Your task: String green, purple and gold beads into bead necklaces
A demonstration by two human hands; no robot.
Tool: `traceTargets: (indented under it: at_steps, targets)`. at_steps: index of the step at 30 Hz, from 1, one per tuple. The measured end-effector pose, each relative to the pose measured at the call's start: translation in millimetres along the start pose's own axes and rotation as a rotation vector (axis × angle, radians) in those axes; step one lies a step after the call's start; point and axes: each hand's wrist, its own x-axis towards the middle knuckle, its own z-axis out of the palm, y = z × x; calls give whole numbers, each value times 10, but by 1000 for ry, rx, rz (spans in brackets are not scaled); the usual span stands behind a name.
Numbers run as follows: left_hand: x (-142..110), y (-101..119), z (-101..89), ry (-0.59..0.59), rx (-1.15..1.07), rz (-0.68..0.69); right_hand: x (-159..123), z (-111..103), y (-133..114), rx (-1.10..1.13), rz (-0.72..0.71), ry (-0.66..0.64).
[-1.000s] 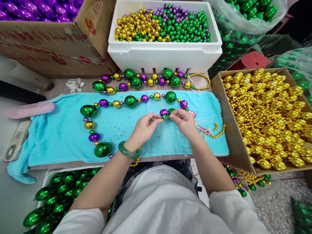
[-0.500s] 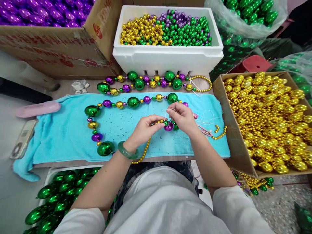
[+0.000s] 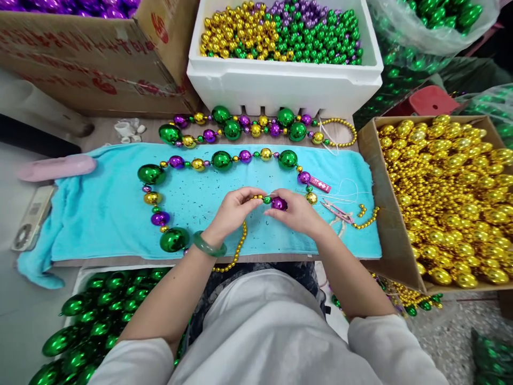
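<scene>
Near the front edge of the table point(image 3: 105, 131), the left hand point(image 3: 237, 211) pinches small gold beads of the long bead necklace point(image 3: 222, 160); the right hand point(image 3: 295, 211) grips by its purple ball point(image 3: 279, 203). It stretches left to right on the blue towel point(image 3: 108, 203).

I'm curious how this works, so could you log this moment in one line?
left hand: pinching gold beads | right hand: holding purple bead | blue towel: beneath both hands
</scene>
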Motion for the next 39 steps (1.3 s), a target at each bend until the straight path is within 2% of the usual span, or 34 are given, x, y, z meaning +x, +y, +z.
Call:
traceTargets:
  at_steps: [3,6,10,12,14,16,18,20,22,27,31,35,39]
  targets:
    - [-36,18,-21,-62,18,41,-47,24,10,229,-82,28]
    - [-44,53,-50,-114,47,64,-54,79,17,407,-86,103]
    - [-59,87,-119,-114,72,46,-34,136,64,481,-48,210]
    - [-79,88,-177,-94,51,28,-51,84,144,354,-22,282]
    - [-95,77,-242,-73,-14,-6,-109,-55,280,118,40,380]
    - [-98,60,-297,-55,-105,-52,-213,-261,454,-156,172,485]
    - [-88,48,-325,-18,-178,-81,-339,-480,625,-367,331,520]
    - [-69,44,-318,35,-210,-98,-452,-651,755,-483,439,471]
    - [-46,45,-283,78,-200,-103,-522,-747,830,-547,471,403]
    - [4,35,-168,104,-165,-96,-517,-765,930,-640,428,213]
    - [21,27,-111,84,-171,-112,-461,-800,1003,-654,392,133]
    - [9,67,-59,42,-139,-103,-458,-908,940,-793,310,21]
    - [-6,117,-23,45,-100,-68,-583,-1076,788,-977,299,31]
